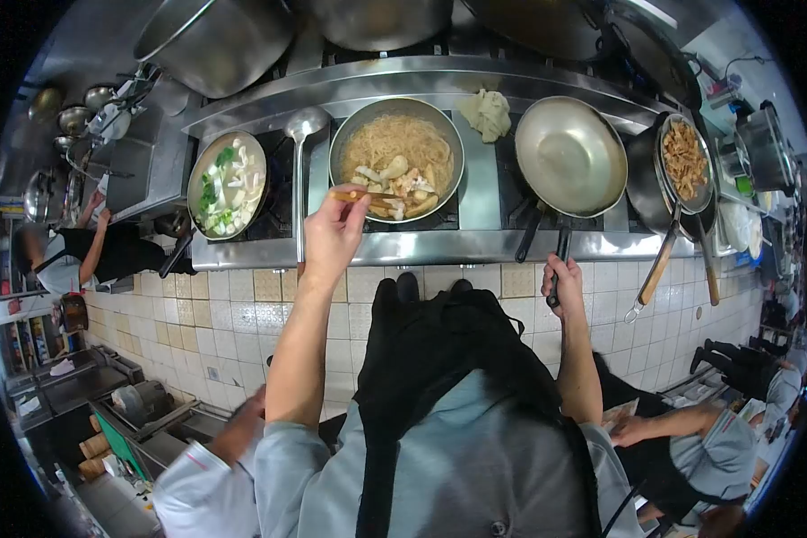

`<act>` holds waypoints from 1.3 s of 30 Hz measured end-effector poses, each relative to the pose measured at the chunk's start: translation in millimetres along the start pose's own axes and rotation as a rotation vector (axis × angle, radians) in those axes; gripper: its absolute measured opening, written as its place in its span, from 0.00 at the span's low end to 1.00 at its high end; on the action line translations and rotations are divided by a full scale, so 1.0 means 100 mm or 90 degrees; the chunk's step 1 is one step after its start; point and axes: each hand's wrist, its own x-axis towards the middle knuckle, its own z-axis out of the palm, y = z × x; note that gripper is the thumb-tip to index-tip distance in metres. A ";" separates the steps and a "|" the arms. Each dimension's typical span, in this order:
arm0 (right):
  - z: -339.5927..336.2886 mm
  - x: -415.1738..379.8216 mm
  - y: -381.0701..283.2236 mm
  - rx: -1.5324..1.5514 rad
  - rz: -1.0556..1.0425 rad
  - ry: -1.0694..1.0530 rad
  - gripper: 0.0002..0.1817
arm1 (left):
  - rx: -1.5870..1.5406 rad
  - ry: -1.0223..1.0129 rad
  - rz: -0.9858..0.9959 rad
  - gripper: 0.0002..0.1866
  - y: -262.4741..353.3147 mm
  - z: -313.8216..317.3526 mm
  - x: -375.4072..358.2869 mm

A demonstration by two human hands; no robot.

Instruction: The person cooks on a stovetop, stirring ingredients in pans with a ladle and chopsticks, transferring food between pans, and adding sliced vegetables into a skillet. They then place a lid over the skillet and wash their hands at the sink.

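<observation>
Your left hand [339, 220] covers part of the chopsticks [378, 195], and their tips are hard to see by the food [394, 169]. Your right hand [563, 283] hides part of the black handle [563, 242]. The picture's top cuts off the big pots [215, 52]. The worker in white [204, 489] looks blurry.

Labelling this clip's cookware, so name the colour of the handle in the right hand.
Black: the handle in the right hand shows best in the head view.
</observation>
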 end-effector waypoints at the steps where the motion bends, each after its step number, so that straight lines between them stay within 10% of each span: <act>1: 0.00 0.01 0.00 -0.025 0.007 0.002 0.11 | 0.000 0.000 0.001 0.08 -0.04 0.02 0.02; 16: -0.40 -0.32 0.01 0.050 -0.108 0.047 0.25 | 0.084 0.040 0.141 0.09 0.32 -0.04 -0.11; 25: -0.68 -0.54 0.13 0.053 -0.128 0.166 0.23 | 0.054 0.195 0.076 0.09 -0.47 -0.16 0.27; 39: -0.75 -0.73 0.19 0.063 -0.152 0.242 0.18 | 0.052 0.127 0.051 0.08 0.10 -0.07 0.42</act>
